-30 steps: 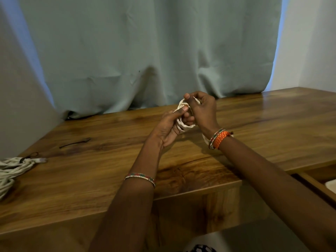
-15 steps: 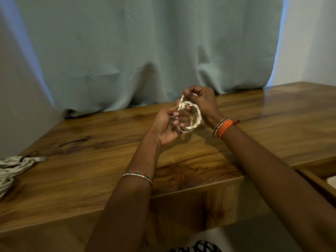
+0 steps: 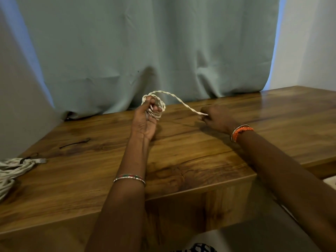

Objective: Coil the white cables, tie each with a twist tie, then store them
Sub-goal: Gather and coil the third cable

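Observation:
A white twisted cable [image 3: 179, 100] is partly wound into a small coil around the fingers of my left hand [image 3: 146, 119], which grips it above the wooden table [image 3: 181, 160]. The cable's free end arcs rightward to my right hand [image 3: 215, 118], which pinches it just above the tabletop. A second bundle of white cable [image 3: 12, 170], bound with a dark twist tie, lies at the table's left edge. A loose black twist tie [image 3: 75, 143] lies on the table left of my left arm.
A grey-green curtain [image 3: 145, 51] hangs right behind the table's far edge. A lower wooden ledge or drawer edge [image 3: 325, 167] shows at the right, beyond my right forearm.
My hands were together on the coil; now my right hand has pulled away to the right, drawing the cable's end out into an arc. My left hand keeps the coil.

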